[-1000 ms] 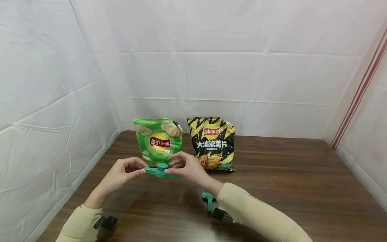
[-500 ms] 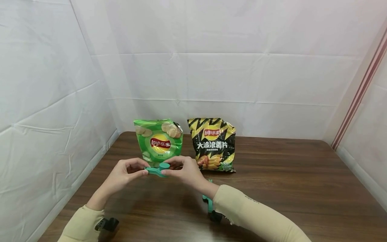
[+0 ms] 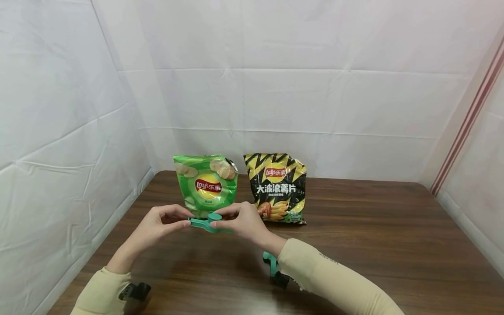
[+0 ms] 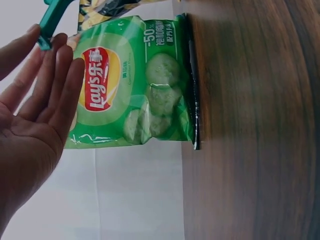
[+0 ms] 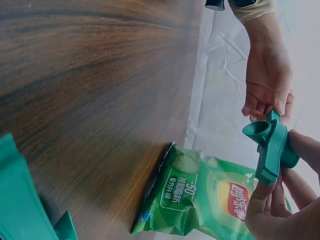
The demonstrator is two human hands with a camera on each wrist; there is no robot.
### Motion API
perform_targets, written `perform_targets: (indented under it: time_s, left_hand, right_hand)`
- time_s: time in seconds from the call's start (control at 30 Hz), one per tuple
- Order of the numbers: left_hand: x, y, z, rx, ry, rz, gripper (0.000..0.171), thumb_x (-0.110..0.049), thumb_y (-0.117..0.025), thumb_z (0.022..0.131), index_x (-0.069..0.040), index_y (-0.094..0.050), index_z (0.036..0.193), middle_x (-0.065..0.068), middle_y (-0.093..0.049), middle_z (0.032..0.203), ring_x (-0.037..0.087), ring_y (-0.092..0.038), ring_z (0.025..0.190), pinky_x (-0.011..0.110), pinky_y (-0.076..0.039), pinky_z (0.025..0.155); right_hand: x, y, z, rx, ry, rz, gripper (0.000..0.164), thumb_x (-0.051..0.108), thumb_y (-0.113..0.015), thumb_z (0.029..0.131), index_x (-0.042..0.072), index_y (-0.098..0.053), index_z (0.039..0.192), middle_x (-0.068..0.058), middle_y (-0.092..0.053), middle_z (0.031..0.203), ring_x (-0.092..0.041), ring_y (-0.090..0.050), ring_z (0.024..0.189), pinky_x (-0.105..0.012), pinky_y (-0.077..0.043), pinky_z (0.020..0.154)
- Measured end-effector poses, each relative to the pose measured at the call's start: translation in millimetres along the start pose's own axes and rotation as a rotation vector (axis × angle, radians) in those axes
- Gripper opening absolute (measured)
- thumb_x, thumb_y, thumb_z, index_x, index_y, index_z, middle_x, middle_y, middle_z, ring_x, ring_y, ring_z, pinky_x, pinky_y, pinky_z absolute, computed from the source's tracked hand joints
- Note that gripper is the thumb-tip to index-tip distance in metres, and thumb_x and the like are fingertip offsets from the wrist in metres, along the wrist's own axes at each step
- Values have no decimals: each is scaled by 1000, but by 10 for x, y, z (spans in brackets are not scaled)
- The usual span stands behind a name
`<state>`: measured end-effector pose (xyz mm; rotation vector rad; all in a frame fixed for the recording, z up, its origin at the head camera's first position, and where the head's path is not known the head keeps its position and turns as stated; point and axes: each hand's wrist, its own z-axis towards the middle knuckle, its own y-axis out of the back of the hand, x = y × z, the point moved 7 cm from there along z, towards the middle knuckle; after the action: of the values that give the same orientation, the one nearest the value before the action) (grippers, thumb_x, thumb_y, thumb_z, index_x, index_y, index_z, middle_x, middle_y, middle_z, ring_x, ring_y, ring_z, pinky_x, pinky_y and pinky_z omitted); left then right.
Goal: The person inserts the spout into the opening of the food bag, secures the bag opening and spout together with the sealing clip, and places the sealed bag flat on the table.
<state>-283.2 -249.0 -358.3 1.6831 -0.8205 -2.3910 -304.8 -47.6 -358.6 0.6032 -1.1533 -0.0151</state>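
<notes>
In the head view a teal bag clip with a round capped spout [image 3: 202, 224] is held level between both hands, in front of a green Lay's chip bag [image 3: 208, 186]. The left hand [image 3: 159, 229] pinches its left end between thumb and fingers. My right hand [image 3: 246, 224] grips it near the round cap, thumb in front. In the right wrist view the clip [image 5: 272, 147] shows a funnel-like opening on one side and the cap on the other. Only one end of the clip [image 4: 51, 19] appears in the left wrist view.
A black and yellow Lay's bag [image 3: 277, 188] stands right of the green one at the back of the wooden table [image 3: 374, 227]. A second teal clip [image 3: 271, 264] lies by the right sleeve, partly hidden. White cloth [image 3: 291, 96] hangs behind.
The right hand's raised fingers have come down around the cap area of the clip. The left hand keeps its pinch, nearly in place. Both bags have stayed put.
</notes>
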Motion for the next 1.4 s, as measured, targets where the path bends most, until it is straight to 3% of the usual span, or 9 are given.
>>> perform_targets:
  time_s: [0.5, 0.8, 1.17, 1.4]
  left_hand:
    - [3, 22, -21, -55, 41, 68, 23, -21, -71, 86, -4, -69, 101, 7, -70, 88, 14, -68, 73, 30, -56, 67]
    - [-94, 20, -28, -168, 35, 222, 14, -27, -74, 83, -18, -71, 93, 0, -72, 83, 9, -67, 68, 31, -55, 62]
    - [-303, -29, -78, -334, 4, 434, 10, -16, -78, 78, -14, -70, 81, -4, -69, 73, 6, -61, 61, 22, -48, 53]
    - [-342, -26, -87, -339, -26, 459, 14, -13, -80, 76, -17, -67, 77, -7, -66, 69, 4, -58, 57, 22, -47, 52]
  right_hand:
    - [34, -4, -11, 22, -16, -69, 25, 33, -81, 74, 19, -78, 95, 5, -74, 78, -2, -62, 63, -23, -50, 54]
    - [53, 21, -20, 0, -4, -79, 26, 33, -81, 74, 17, -78, 94, 3, -74, 80, -1, -62, 63, -22, -50, 54]
    - [76, 44, -3, -9, 10, -133, 26, 33, -81, 74, 17, -78, 95, 2, -74, 82, 2, -60, 62, -20, -49, 55]
    - [18, 43, 8, -1, -21, -126, 26, 34, -81, 74, 19, -78, 94, 4, -74, 80, 1, -61, 61, -21, -49, 54]
